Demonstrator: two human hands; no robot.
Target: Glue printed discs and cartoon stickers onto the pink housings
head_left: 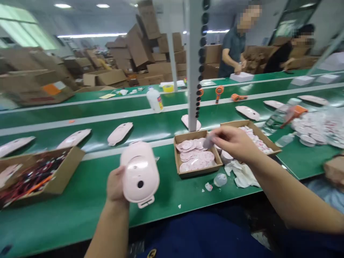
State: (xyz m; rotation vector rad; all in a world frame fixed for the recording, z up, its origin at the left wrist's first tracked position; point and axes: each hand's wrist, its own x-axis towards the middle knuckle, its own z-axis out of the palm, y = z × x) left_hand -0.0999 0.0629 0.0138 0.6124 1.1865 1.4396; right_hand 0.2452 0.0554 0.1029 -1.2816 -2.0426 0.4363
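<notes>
My left hand is closed around the edge of a pale pink plastic casing, held up above the green bench. The casing is oblong and rounded, with a circular recess, a dark round hole and a slotted loop at its near end. Over to the right, my right hand pinches a small greyish disc, blurred by motion. That disc is just above the right side of a shallow cardboard box, where pink printed discs lie in loose piles.
Pink casings are spaced along the green conveyor. A box of wires stands at left. At right lie a second box, a white cloth and bottles. A metal post rises ahead. Two people work across the line.
</notes>
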